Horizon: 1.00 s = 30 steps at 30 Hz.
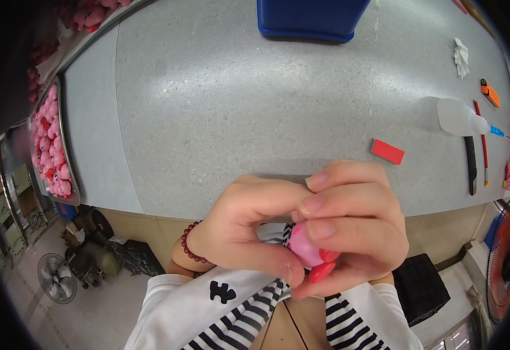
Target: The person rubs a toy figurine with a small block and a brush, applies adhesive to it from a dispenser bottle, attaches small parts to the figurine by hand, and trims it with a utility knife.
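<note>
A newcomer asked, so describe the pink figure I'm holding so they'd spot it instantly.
Find the grey table, then the left hand and right hand at its near edge. Between them is a rounded pink figure with red parts. Unlike the pink pieces piled in the tray at far left, it alone is held.

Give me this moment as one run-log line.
left hand: holding pink figure | right hand: holding same pink figure | red block: on tabletop, beyond right hand | bottle: on tabletop, right side
</note>
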{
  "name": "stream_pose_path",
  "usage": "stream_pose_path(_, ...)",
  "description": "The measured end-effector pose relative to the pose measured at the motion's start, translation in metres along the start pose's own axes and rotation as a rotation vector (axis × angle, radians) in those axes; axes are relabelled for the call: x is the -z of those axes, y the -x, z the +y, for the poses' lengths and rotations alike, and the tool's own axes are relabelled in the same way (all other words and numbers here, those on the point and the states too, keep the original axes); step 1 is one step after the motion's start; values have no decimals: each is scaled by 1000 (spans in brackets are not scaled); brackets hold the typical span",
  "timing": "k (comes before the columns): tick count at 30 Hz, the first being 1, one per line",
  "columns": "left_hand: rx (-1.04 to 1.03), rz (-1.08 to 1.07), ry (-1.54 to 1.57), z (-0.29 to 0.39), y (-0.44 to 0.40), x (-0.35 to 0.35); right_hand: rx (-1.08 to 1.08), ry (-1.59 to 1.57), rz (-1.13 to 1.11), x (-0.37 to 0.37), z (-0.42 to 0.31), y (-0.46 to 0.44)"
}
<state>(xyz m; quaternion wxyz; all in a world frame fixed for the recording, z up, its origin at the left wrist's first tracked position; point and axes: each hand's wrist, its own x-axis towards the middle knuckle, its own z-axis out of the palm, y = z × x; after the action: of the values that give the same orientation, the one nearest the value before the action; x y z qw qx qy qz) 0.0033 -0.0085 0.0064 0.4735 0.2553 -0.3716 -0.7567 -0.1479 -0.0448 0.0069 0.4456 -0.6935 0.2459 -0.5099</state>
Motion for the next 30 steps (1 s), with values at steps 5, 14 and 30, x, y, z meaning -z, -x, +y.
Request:
stream_pose_path(5, -14, -21, -34, 2, -3, 3, 21, 95, -6, 7, 1, 1)
stream_pose_path(14, 34, 159, 59, 1, -1, -9, -94, 169, -84, 18, -6, 0)
stream_pose_path(30, -152, 105, -230, -2, -7, 0, 10, 104, 175, 1, -6, 9)
